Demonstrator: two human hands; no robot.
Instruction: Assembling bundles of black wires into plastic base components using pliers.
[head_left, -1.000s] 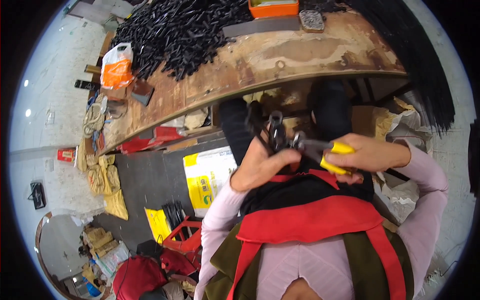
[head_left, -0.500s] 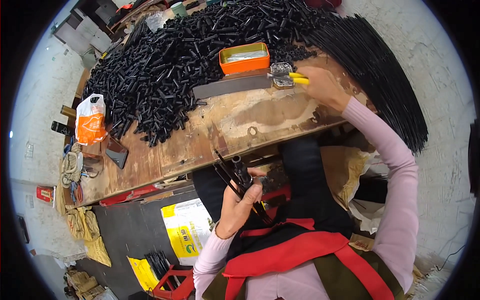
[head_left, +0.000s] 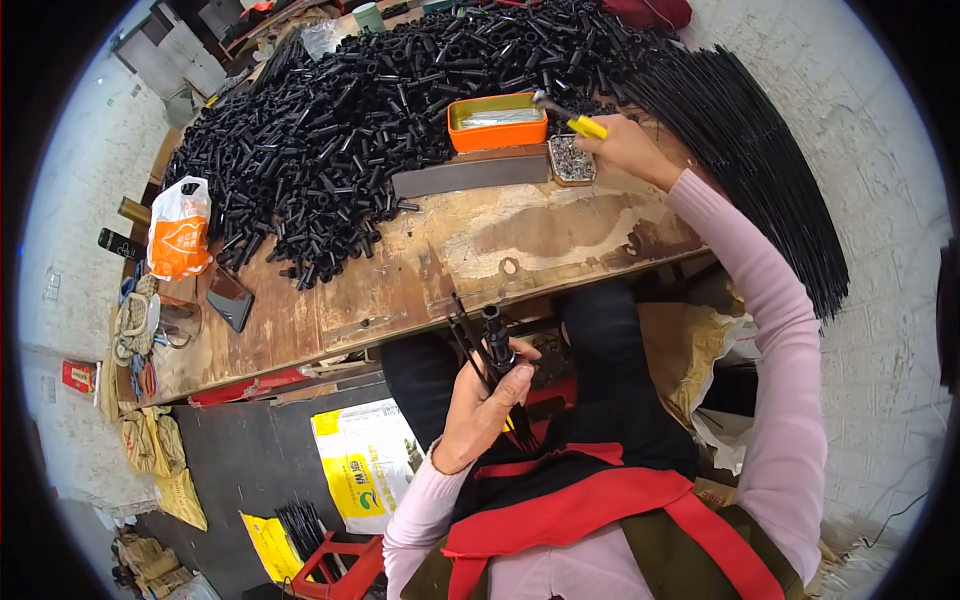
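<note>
**Black tubular piece [head_left: 497,342] in left hand [head_left: 474,412], pliers [head_left: 590,127] in right hand [head_left: 636,152]**

Leftmost I see a plastic bag [head_left: 180,235], then a heap of black tubes [head_left: 330,165] on the table [head_left: 385,262]. Near the table's front edge, the left hand is wrapped around the tubular piece and thin black rods [head_left: 467,342]. Next comes an orange box [head_left: 500,137]; past it, the right hand is clamped on the yellow-handled pliers, near a tin of small metal bits [head_left: 573,182].

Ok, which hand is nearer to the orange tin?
Right. The right hand, holding yellow-handled pliers, is just right of the orange tin. The left hand is farther off, short of the table, gripping black parts.
</note>
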